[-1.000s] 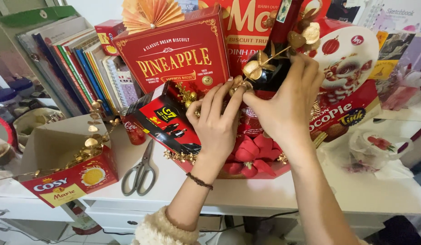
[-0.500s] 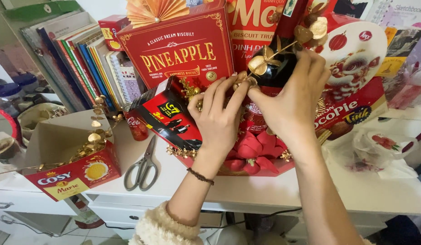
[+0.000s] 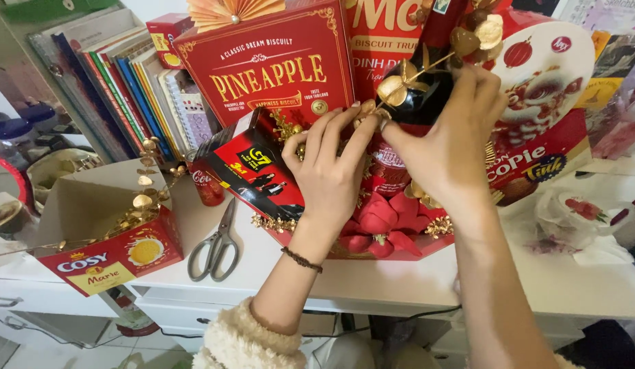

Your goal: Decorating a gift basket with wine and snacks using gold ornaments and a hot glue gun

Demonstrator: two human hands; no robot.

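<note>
A red gift hamper (image 3: 399, 249) with a red bow (image 3: 382, 222) stands on the white desk (image 3: 372, 280). Inside it are a tall red biscuit box (image 3: 276, 65), a red and black coffee box (image 3: 259, 171) and a dark bottle (image 3: 427, 82) trimmed with gold leaves (image 3: 399, 85). My right hand (image 3: 451, 140) is wrapped around the bottle's lower part. My left hand (image 3: 328, 171) reaches in beside it, fingertips pinching a small gold decoration at the bottle's base, just right of the coffee box.
Grey scissors (image 3: 216, 247) lie on the desk left of the hamper. An open cardboard box (image 3: 92, 205) with a gold leaf sprig (image 3: 143, 198) and a red biscuit pack (image 3: 109, 256) sits at the left edge. Books (image 3: 119, 96) stand behind. A red can (image 3: 207, 184) stands near the hamper.
Both hands have stayed at the bottle and gold decoration; the fingers shifted only slightly. The view has moved a little.
</note>
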